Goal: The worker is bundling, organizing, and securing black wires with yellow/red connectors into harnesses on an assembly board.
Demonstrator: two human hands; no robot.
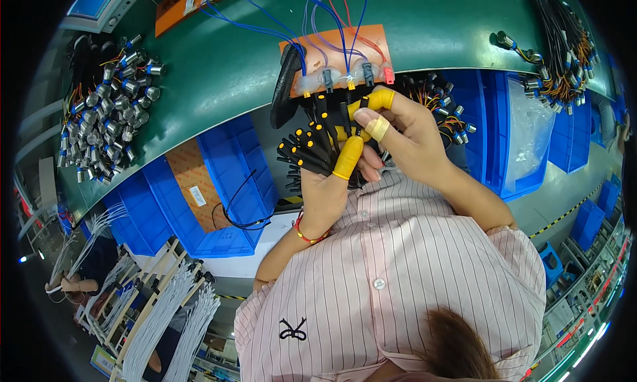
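Observation:
My left hand, a yellow finger cot on its thumb, is closed round a bundle of black cables with round yellow-and-black ends. My right hand wears yellow covers on its index finger and thumb. It pinches a thin black cable end beside the bundle, just below the bench edge. Right in front of both hands, an orange board carries several small connectors set in clear glue, with blue, purple and red wires leading away. My fingers hide part of the bundle.
Metal push-button-like parts with wires are heaped on the green bench at left. More wired parts hang at right. A black strap-like piece lies beside the board. Blue bins stand under the bench; white cables hang at lower left.

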